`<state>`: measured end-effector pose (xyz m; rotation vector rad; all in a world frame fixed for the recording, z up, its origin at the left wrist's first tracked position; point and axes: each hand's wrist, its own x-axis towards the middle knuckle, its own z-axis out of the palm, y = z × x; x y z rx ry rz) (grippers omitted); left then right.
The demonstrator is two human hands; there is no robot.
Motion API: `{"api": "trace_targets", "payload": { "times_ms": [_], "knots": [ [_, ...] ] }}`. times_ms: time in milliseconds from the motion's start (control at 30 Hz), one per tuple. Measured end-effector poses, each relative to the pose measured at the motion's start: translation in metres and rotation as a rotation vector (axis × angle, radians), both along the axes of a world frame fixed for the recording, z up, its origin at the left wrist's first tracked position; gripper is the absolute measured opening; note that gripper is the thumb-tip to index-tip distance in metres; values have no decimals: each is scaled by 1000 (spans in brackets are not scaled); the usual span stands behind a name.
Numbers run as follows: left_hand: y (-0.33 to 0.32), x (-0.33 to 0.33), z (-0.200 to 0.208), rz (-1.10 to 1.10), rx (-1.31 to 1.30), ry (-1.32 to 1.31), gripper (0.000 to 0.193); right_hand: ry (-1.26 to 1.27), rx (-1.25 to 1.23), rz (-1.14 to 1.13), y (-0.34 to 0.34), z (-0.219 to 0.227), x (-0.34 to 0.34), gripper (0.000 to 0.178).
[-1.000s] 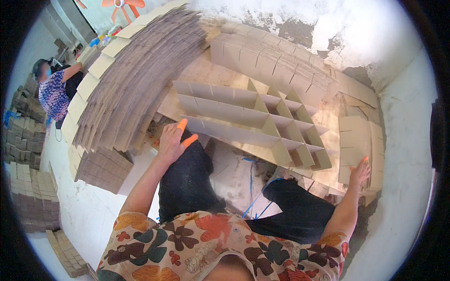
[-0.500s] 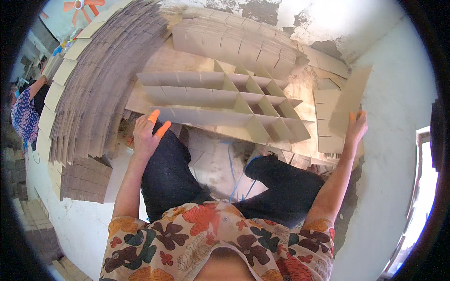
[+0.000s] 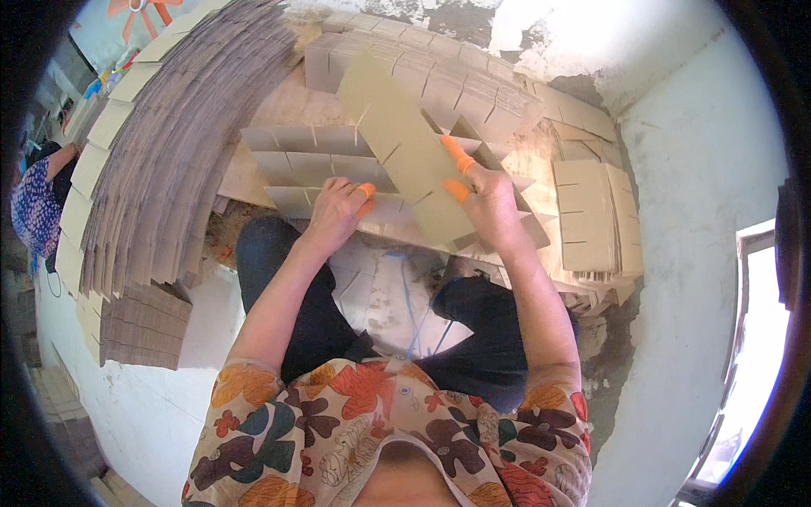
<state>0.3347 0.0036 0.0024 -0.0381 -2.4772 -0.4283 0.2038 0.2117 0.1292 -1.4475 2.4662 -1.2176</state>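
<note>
My right hand (image 3: 492,198), with orange finger covers, grips a slotted cardboard strip (image 3: 397,139) by its right side, thumb in front. The strip slants over a cardboard divider grid (image 3: 317,165) made of long strips crossed by short ones, hiding much of its middle and right part. At the grid's front strip is my left hand (image 3: 338,211), its fingers loosely curled and the orange-covered thumb and fingertip slightly apart. Nothing shows between them. Whether this hand touches the front strip, I cannot tell.
A tall curved stack of cardboard strips (image 3: 173,152) rises at the left. Another slotted stack (image 3: 456,80) lies behind the grid, and a smaller one (image 3: 587,215) stands at the right near the wall (image 3: 684,211). Another person (image 3: 38,203) is at the far left.
My right hand has brought the cardboard strip leftward from the right-hand stack to above the grid. My left hand has moved right along the grid's front, its fingers curling in.
</note>
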Motion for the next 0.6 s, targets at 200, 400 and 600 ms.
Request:
{"api": "trace_targets", "payload": {
  "times_ms": [200,400,600],
  "knots": [
    [-2,-3,-2,-23,68,-2,19,3,100,-15,-10,-5,-8,61],
    [-1,-3,0,24,87,-35,18,-38,126,-24,-21,-1,-6,57],
    [-4,-8,-9,-13,107,12,18,-38,110,18,-25,-15,-6,56]
  ]
}}
